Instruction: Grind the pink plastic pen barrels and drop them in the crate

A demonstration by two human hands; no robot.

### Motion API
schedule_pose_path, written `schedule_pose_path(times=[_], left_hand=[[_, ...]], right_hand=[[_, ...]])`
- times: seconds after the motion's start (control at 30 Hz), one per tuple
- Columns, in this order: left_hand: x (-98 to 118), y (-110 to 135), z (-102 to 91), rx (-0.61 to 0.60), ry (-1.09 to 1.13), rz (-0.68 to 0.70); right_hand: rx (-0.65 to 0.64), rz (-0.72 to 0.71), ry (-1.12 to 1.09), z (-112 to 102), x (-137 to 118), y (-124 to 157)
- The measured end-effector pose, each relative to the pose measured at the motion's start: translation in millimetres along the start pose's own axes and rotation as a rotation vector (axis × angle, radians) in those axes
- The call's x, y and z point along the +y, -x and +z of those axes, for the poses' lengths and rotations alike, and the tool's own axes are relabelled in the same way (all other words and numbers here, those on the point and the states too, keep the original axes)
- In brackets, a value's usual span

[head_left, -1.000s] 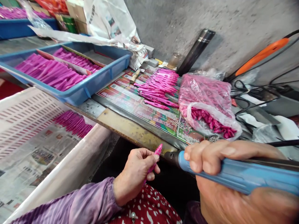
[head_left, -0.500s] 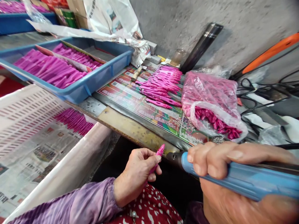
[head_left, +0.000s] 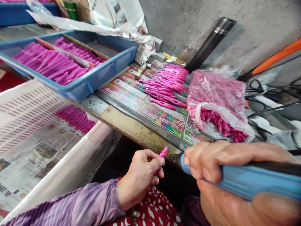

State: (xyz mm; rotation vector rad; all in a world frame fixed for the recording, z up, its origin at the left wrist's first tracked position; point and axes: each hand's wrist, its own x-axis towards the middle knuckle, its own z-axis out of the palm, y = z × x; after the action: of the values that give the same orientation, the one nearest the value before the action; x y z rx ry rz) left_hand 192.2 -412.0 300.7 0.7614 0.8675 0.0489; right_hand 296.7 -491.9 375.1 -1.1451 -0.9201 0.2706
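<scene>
My left hand point(head_left: 141, 175) is closed round a small pink plastic piece point(head_left: 162, 153), whose tip sticks up past my thumb. My right hand point(head_left: 225, 166) grips a blue power tool point(head_left: 254, 182) that lies almost level. The tool's dark nose point(head_left: 174, 158) points left and meets the pink piece just below the table edge. A heap of finished pink pieces point(head_left: 166, 83) lies on the printed mat point(head_left: 131, 94) ahead. To its right sits a clear bag of small pink parts point(head_left: 218, 100), open toward me.
A blue tray point(head_left: 98, 77) with rows of pink pieces stands at the left of the table. Below it a white slotted crate point(head_left: 30, 106) lined with newspaper holds more. A small hammer point(head_left: 141, 71), a black tube point(head_left: 209, 40) and cables point(head_left: 268, 91) lie at the back.
The view has tilted slightly, so the table contents sit a little higher and to the right. Both hands hold the same grips, with tool nose and pink piece a bit closer together.
</scene>
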Motion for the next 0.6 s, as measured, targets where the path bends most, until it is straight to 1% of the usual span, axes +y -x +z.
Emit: schedule_pose_path(times=[0.07,0.1,0.2,0.23,0.3,0.47,0.53,0.6], left_hand=[[0,0,0.5,-0.010,0.013,-0.005],[1,1,0.7,-0.014,0.017,-0.008],[2,2,1.7,-0.010,0.018,-0.008],[2,2,2.0,-0.007,0.021,-0.007],[2,2,2.2,-0.005,0.028,-0.005],[1,-1,1.0,-0.013,0.031,0.006],[1,-2,0.2,-0.019,0.025,0.009],[1,-1,-0.3,-0.021,0.019,0.000]], right_hand=[[-0.007,-0.018,-0.014,2,3,1],[0.014,-0.012,-0.010,3,3,1],[0.141,0.000,0.049,7,2,1],[0.160,-0.003,0.066,7,1,2],[0.136,-0.018,0.078,5,-1,3],[-0.020,-0.037,0.072,-6,-2,9],[-0.028,-0.029,0.086,-6,-2,10],[-0.007,-0.024,0.097,-5,-1,9]])
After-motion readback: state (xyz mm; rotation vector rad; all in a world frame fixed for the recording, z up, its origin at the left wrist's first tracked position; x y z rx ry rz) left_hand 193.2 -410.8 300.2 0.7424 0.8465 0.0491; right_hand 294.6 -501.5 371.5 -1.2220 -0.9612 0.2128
